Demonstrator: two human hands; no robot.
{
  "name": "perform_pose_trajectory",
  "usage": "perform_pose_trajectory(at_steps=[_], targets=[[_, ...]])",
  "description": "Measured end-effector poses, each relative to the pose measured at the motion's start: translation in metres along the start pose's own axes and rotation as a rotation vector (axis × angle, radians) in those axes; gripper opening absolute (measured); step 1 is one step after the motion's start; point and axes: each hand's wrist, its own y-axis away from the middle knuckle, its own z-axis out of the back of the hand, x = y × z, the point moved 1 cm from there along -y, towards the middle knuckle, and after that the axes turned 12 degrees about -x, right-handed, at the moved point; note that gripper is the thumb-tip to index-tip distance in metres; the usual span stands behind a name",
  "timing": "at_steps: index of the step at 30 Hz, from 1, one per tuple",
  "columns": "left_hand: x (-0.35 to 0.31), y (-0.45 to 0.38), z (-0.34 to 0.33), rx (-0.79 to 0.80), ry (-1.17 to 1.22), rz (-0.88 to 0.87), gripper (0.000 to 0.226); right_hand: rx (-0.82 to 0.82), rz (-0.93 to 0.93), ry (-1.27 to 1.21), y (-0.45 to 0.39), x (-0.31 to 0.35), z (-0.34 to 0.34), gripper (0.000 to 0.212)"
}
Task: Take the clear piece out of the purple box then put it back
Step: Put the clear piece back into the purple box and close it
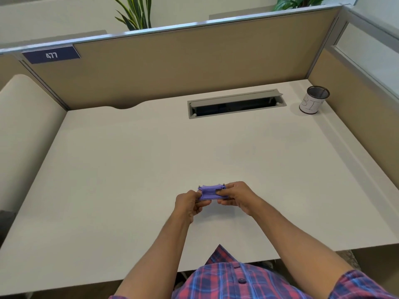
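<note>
A small flat purple box [210,192] is held just above the white desk [129,169], near its front middle. My left hand [190,205] grips its left end and my right hand [236,197] grips its right end, fingers curled over the top. Two small metal tabs stick up at the box's far edge. The clear piece cannot be made out; the fingers hide part of the box.
A mesh pen cup [313,100] with a white paper label stands at the desk's back right. An open grey cable tray [235,104] is set into the desk's back. Tan partition walls [194,65] enclose the back and right sides.
</note>
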Motion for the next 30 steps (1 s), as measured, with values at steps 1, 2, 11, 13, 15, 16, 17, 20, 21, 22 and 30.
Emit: perform_pose_trajectory(at_steps=[1,2,11,13,15,16,17,20,21,22,30], targets=[[0.001,0.0,0.001,-0.003,-0.018,-0.008,0.013,0.001,0.006,0.03,0.0,0.0,0.0,0.023],[0.002,0.0,0.002,-0.006,-0.045,-0.023,0.012,-0.001,0.026,0.078,0.001,0.0,0.001,0.022],[0.012,-0.003,0.01,-0.125,-0.466,-0.346,0.014,-0.127,0.347,0.655,-0.006,-0.019,0.003,0.029],[0.018,-0.01,0.009,-0.14,-0.535,-0.365,0.014,-0.158,0.399,0.732,-0.007,-0.023,0.001,0.034],[0.027,-0.02,0.008,-0.15,-0.598,-0.381,0.015,-0.177,0.423,0.824,-0.005,-0.025,0.0,0.037],[0.033,-0.028,0.007,-0.155,-0.625,-0.383,0.018,-0.182,0.424,0.875,-0.005,-0.026,0.0,0.039],[0.037,-0.032,0.006,-0.161,-0.643,-0.38,0.019,-0.188,0.418,0.93,-0.004,-0.027,-0.001,0.04],[0.037,-0.02,0.005,-0.165,-0.647,-0.37,0.021,-0.207,0.406,1.063,-0.005,-0.032,-0.001,0.03],[0.037,-0.017,0.005,-0.17,-0.644,-0.372,0.018,-0.209,0.409,1.085,-0.006,-0.033,-0.001,0.024],[0.037,-0.016,0.005,-0.174,-0.643,-0.374,0.016,-0.21,0.415,1.098,-0.006,-0.033,-0.002,0.02],[0.04,-0.007,0.003,-0.192,-0.676,-0.431,0.015,-0.198,0.479,1.183,-0.006,-0.039,0.001,0.015]])
